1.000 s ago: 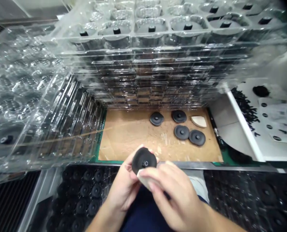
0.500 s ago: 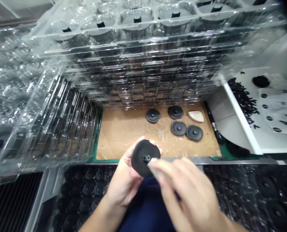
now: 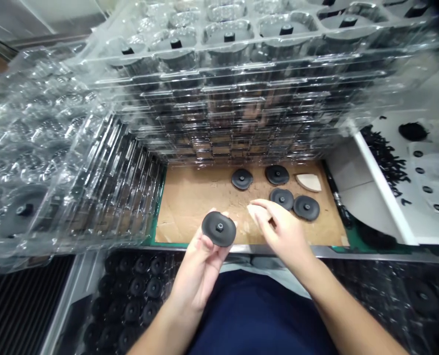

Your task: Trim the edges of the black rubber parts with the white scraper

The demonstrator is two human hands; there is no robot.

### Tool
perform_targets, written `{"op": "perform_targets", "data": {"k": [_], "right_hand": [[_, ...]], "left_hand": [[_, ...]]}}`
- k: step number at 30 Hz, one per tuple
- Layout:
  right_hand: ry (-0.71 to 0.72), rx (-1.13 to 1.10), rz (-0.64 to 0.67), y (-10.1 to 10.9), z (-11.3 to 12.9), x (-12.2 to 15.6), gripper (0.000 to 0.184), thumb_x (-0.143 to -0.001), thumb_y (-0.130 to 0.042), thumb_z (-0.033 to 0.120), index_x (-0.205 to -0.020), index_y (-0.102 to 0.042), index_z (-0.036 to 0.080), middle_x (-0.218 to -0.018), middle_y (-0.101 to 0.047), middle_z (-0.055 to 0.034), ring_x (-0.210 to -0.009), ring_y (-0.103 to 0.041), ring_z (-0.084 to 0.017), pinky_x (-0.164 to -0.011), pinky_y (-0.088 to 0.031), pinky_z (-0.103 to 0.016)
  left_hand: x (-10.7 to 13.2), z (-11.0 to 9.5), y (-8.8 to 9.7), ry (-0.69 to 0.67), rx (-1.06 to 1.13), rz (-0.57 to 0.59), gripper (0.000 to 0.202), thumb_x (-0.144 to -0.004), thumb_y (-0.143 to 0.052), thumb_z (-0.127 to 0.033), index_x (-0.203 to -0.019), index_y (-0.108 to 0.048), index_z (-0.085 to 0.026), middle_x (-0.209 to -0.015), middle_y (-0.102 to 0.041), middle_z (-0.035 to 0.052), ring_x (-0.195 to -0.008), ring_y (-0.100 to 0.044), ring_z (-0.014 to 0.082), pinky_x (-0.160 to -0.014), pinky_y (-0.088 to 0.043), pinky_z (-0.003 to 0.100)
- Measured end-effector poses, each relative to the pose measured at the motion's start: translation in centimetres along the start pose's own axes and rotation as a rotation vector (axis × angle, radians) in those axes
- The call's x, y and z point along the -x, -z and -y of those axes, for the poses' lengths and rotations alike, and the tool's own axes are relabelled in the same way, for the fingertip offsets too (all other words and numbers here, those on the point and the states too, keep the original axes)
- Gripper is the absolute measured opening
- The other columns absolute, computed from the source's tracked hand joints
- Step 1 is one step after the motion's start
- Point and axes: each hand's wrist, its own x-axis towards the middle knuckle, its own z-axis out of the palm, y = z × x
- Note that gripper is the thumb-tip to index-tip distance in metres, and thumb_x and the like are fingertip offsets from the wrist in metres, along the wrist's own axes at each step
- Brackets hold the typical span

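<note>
My left hand [image 3: 202, 268] holds a black rubber-like disc [image 3: 224, 237] with a short hollow stem at its centre, face up above the front edge of the cardboard sheet [image 3: 189, 197]. Closed in a pinch, my right hand [image 3: 287, 236] grips a pale flat pad [image 3: 255, 211] over the cardboard, apart from the held disc. Its fingers partly cover the pad. Beyond that hand lie several similar discs [image 3: 242, 179], stems up. A pale wedge-shaped piece [image 3: 309, 182] rests to their right.
Tall stacks of clear plastic trays [image 3: 226, 98] rise behind and to the left. At the right stands a white bin [image 3: 385, 192] with small black parts [image 3: 385, 160] beyond its wall. A dark pen-like tool [image 3: 337, 197] lies beside the cardboard. Trays of black discs [image 3: 132, 310] sit below the bench edge.
My right hand has moved away from the disc's stem, forward over the cardboard, with the pale pad in it. The disc in my left hand is now tilted flatter.
</note>
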Motion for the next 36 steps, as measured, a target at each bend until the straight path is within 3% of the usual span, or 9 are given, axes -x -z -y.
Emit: {"op": "perform_targets", "data": {"k": [6,11,14,18,20,26,29,33,36], "right_hand": [[0.012,-0.032,0.137,-3.0,-3.4,2.7,0.02,-0.089,-0.051,0.027,-0.093,-0.07,0.022,-0.081,-0.073,-0.0031,-0.074,-0.068,-0.018,-0.066,-0.053,-0.029],[-0.012,-0.07,0.035,-0.3,1.7,0.9,0.023,-0.092,-0.048,0.029,-0.106,-0.065,0.022,-0.104,-0.071,-0.0057,-0.09,-0.066,-0.019,-0.071,-0.052,-0.029],[0.232,-0.111,-0.057,0.9,5.8,-0.4,0.025,-0.092,-0.045,0.02,-0.112,-0.06,0.019,-0.103,-0.07,-0.0067,-0.089,-0.064,-0.02,-0.077,-0.048,-0.035],[0.323,-0.16,0.12,0.6,8.0,-0.5,0.023,-0.09,-0.044,0.012,-0.105,-0.061,0.013,-0.09,-0.07,-0.0063,-0.08,-0.063,-0.017,-0.072,-0.047,-0.032],[0.326,-0.136,0.184,0.6,8.0,-0.7,0.02,-0.09,-0.045,0.013,-0.101,-0.062,0.014,-0.089,-0.07,-0.0051,-0.076,-0.062,-0.016,-0.069,-0.046,-0.03],[0.407,-0.154,0.09,1.1,6.8,-0.5,0.026,-0.091,-0.04,0.014,-0.107,-0.061,0.015,-0.084,-0.069,-0.0057,-0.073,-0.059,-0.017,-0.068,-0.045,-0.032],[0.194,-0.269,0.105,1.5,3.9,0.5,0.019,-0.09,-0.047,0.018,-0.101,-0.062,0.021,-0.085,-0.07,-0.0021,-0.073,-0.063,-0.016,-0.066,-0.049,-0.029],[-0.107,-0.262,-0.15,2.3,2.0,0.6,0.017,-0.09,-0.051,0.023,-0.102,-0.062,0.023,-0.102,-0.07,-0.0029,-0.09,-0.065,-0.018,-0.07,-0.051,-0.026],[0.119,-0.198,-0.131,2.8,4.3,0.1,0.022,-0.091,-0.051,0.019,-0.109,-0.06,0.024,-0.105,-0.069,-0.0023,-0.092,-0.064,-0.017,-0.076,-0.049,-0.028]], "left_hand": [[0.2,-0.4,0.8,0.01,0.018,-0.015,0.058,-0.066,-0.078,-0.032,-0.12,-0.059,-0.018,-0.123,-0.064,0.0115,-0.113,-0.06,0.0277,-0.107,-0.039,0.045],[0.2,-0.1,0.7,-0.013,-0.003,0.059,0.054,-0.066,-0.078,-0.03,-0.116,-0.062,-0.02,-0.119,-0.066,0.0087,-0.111,-0.061,0.0251,-0.099,-0.048,0.035],[0.2,0.0,0.4,-0.007,-0.034,0.118,0.049,-0.071,-0.074,-0.035,-0.117,-0.062,-0.021,-0.116,-0.067,0.0087,-0.109,-0.062,0.0238,-0.096,-0.049,0.032],[0.3,-0.4,0.3,0.005,-0.087,0.063,0.048,-0.075,-0.071,-0.03,-0.121,-0.059,-0.025,-0.116,-0.067,0.0064,-0.11,-0.061,0.0242,-0.097,-0.049,0.034],[0.3,-0.5,0.3,0.002,-0.097,0.06,0.049,-0.073,-0.073,-0.028,-0.12,-0.06,-0.026,-0.114,-0.068,0.006,-0.107,-0.062,0.0249,-0.095,-0.05,0.035],[0.4,-1.2,-0.4,0.044,-0.085,0.148,0.05,-0.064,-0.079,-0.033,-0.111,-0.065,-0.024,-0.112,-0.068,0.0067,-0.106,-0.063,0.0255,-0.093,-0.05,0.032],[0.3,-1.9,-0.4,0.05,-0.103,0.108,0.059,-0.059,-0.082,-0.034,-0.114,-0.064,-0.024,-0.113,-0.068,0.0069,-0.104,-0.063,0.0254,-0.091,-0.051,0.033],[0.1,-1.8,-0.6,0.064,-0.077,0.121,0.06,-0.059,-0.082,-0.034,-0.115,-0.064,-0.025,-0.117,-0.067,0.0065,-0.103,-0.065,0.0247,-0.09,-0.052,0.031],[0.2,-1.3,-1.3,0.059,-0.074,0.17,0.048,-0.063,-0.08,-0.031,-0.109,-0.067,-0.025,-0.112,-0.069,0.0044,-0.099,-0.066,0.0215,-0.085,-0.053,0.025]]}}
